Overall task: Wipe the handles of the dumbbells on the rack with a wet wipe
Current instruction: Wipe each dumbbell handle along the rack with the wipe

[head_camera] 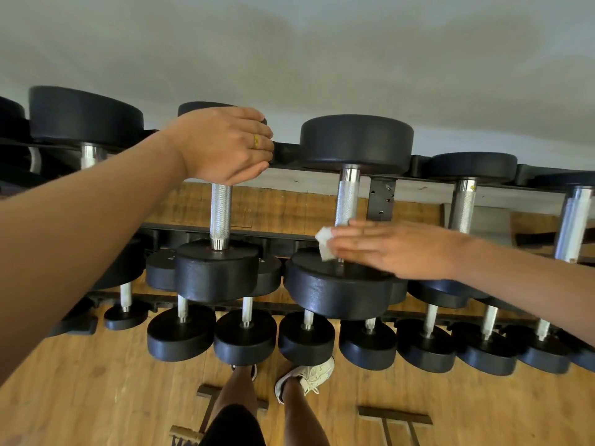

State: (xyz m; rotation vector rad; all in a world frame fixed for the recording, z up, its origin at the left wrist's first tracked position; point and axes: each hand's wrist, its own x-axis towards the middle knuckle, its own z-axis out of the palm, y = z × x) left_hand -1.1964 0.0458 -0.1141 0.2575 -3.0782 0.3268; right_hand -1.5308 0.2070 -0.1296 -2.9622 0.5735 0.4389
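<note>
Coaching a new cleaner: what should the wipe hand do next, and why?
Probably slide the right hand and wipe up the knurled handle: the wipe sits at its lower end, leaving the length above uncovered, while the left hand grips the neighbouring dumbbell.

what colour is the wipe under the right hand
White. The wet wipe shows best in the head view.

Gym, tiered dumbbell rack (380,194), black dumbbells (354,146), wooden floor (96,391)
</note>
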